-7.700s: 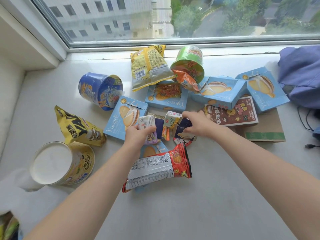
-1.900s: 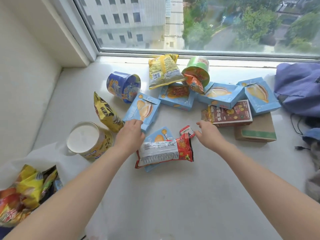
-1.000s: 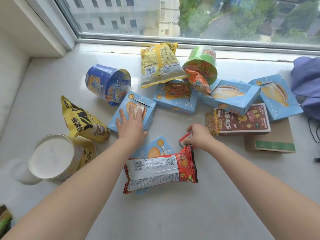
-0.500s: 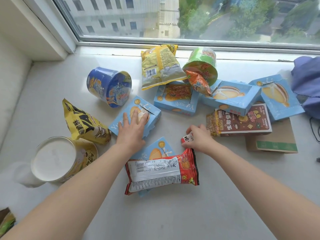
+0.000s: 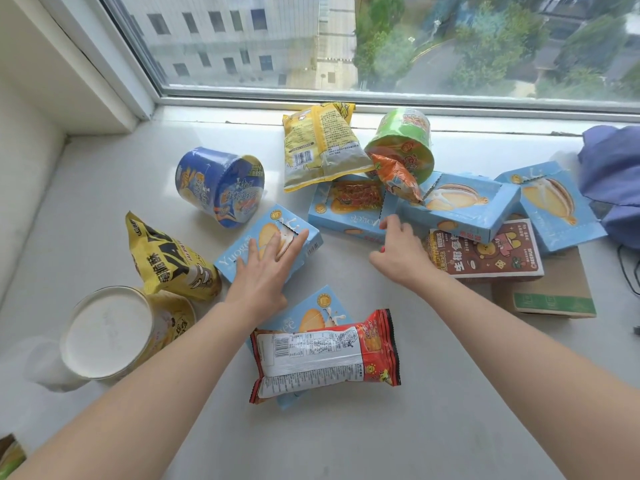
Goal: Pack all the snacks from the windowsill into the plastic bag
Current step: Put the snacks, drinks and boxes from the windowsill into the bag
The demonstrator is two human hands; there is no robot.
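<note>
Left hand: my left hand (image 5: 266, 268) lies flat, fingers spread, on a tilted light-blue box (image 5: 232, 259). I judge it is pinning the box before scooping it up.
Right hand: my right hand (image 5: 401, 252) is curled, knuckles up, around a small red packet (image 5: 382, 250). Only a sliver shows, so I read this as a palm hold that leaves the fingertips free.
Snacks: most remain on the windowsill (image 5: 450, 427), including a blue cup (image 5: 218, 185), a yellow bag (image 5: 166, 265) and a red pouch (image 5: 325, 355) near my arms.
Plastic bag: what I take for its white film (image 5: 34, 365) shows at the far left, beside a lidded yellow cup (image 5: 107, 332).
Progress: early, I judge, as much is unpacked.
</note>
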